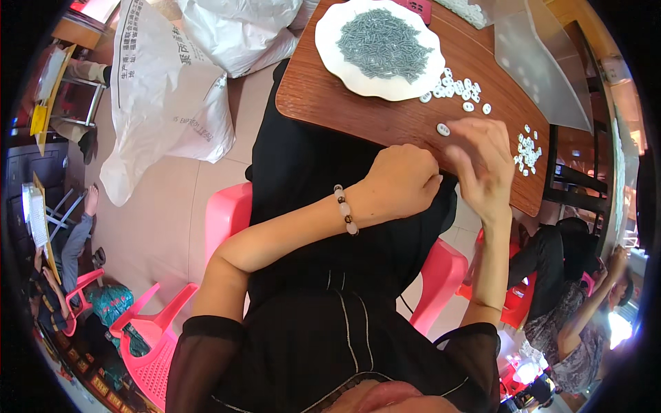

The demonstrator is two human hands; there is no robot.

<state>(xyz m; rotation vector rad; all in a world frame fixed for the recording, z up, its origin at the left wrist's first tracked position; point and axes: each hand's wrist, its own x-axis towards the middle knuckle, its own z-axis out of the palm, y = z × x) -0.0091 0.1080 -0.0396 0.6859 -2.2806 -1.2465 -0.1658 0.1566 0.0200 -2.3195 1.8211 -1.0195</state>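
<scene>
My left hand point(405, 180) is curled into a fist at the near edge of the wooden table point(344, 113); whatever lies inside it, if anything, is hidden. My right hand point(487, 162) hovers beside it with thumb and fingers apart, and nothing shows between them. Just beyond its thumb sits a single white oval plastic piece point(443, 129). More white oval pieces point(451, 86) lie scattered by a white scalloped plate point(333, 63), which carries a heap of small grey metal pins or screws point(385, 45). Smaller white pieces point(527, 153) are grouped right of my right hand.
White sacks point(162, 89) stand on the floor to the left. A translucent plastic sheet or bin point(540, 58) is at the table's far right. A red item point(418, 8) lies behind the plate. Pink chairs point(155, 330) and other seated people point(575, 323) are on both sides.
</scene>
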